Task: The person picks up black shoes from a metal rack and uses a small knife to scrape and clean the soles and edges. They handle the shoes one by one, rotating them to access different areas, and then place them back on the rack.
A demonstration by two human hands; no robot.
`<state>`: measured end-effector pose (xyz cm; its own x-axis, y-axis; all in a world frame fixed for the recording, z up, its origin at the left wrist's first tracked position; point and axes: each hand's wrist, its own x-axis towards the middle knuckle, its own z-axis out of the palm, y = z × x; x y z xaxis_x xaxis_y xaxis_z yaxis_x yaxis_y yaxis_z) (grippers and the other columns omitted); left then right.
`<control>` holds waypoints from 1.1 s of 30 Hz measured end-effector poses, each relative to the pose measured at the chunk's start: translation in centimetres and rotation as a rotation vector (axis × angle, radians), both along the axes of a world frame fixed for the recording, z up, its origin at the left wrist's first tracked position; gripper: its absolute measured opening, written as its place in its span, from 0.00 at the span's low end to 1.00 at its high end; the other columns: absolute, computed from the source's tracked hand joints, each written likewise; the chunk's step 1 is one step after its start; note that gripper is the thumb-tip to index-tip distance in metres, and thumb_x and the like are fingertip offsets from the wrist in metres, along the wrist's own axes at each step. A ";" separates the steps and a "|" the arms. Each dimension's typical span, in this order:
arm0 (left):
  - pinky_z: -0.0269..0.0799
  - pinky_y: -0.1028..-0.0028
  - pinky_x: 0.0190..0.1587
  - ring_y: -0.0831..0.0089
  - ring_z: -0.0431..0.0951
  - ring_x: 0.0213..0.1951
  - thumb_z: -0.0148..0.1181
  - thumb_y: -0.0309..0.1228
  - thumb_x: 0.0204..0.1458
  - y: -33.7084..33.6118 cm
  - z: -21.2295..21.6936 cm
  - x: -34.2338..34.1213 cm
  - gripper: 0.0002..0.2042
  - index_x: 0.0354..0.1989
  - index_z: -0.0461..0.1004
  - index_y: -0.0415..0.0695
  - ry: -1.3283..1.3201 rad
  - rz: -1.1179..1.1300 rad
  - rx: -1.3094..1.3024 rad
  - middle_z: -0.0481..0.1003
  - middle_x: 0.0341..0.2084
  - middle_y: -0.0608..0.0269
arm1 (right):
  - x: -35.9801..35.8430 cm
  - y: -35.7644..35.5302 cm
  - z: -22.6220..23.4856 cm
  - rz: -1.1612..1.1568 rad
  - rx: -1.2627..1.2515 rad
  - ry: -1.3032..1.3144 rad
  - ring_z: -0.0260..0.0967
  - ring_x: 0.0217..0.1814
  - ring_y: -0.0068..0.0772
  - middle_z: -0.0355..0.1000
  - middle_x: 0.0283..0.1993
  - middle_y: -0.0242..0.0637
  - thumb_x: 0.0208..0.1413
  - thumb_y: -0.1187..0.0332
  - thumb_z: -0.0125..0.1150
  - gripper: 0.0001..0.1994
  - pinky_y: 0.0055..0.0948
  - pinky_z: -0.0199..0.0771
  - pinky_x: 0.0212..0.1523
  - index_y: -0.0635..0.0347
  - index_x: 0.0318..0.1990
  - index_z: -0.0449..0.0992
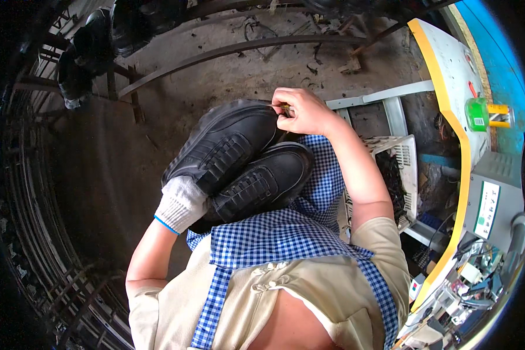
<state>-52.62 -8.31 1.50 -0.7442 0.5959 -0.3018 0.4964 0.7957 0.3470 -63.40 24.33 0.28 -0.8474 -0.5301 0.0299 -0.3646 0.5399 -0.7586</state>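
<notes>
A black shoe [230, 137] is held over my lap, its toe pointing away to the right. At its heel is my left hand [184, 198], in a white knitted glove with a blue edge; its fingers are hidden by the shoe. A second black shoe [262, 184] rests beside and below the first, on my blue-and-white checked apron [274, 239]. My bare right hand [302, 112] is closed in a pinch at the first shoe's toe. Between its fingertips is a small, thin, yellowish and dark thing, too small to name.
On the right stands a white table with a yellow edge [464, 169], bearing a green container [477, 114], a grey machine box [496, 192] and small parts. Below it is a white plastic basket [413, 169] with dark scraps. Metal racks [245, 44] with black shoes [90, 46] stand ahead and left.
</notes>
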 end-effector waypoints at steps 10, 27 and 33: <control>0.77 0.62 0.43 0.56 0.80 0.40 0.59 0.35 0.44 -0.4 -1.1 0.0 0.17 0.45 0.80 0.49 0.078 0.004 0.089 0.80 0.37 0.55 | 0.9 0.2 -2.0 -0.087 -0.200 0.074 0.61 0.26 0.20 0.66 0.29 0.30 0.38 0.81 0.58 0.09 0.21 0.64 0.26 0.63 0.29 0.67; 0.77 0.65 0.43 0.58 0.80 0.40 0.60 0.36 0.45 -0.9 -1.9 0.1 0.16 0.44 0.80 0.51 0.064 -0.009 0.018 0.80 0.37 0.56 | 2.4 0.3 -3.2 -0.189 -0.410 0.021 0.65 0.30 0.19 0.66 0.32 0.31 0.40 0.82 0.57 0.09 0.19 0.70 0.34 0.64 0.31 0.67; 0.77 0.65 0.44 0.58 0.80 0.41 0.60 0.34 0.45 -0.7 -1.2 -0.1 0.17 0.45 0.80 0.50 -0.005 0.014 0.018 0.80 0.39 0.56 | 2.6 0.3 -3.4 -0.197 -0.495 -0.059 0.61 0.31 0.17 0.66 0.33 0.30 0.40 0.83 0.56 0.09 0.18 0.66 0.33 0.63 0.30 0.66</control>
<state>-52.70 -8.99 0.26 -0.7512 0.5907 -0.2946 0.4833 0.7962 0.3640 -60.77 24.61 -3.13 -0.9373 -0.2950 0.1855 -0.2416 0.1667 -0.9559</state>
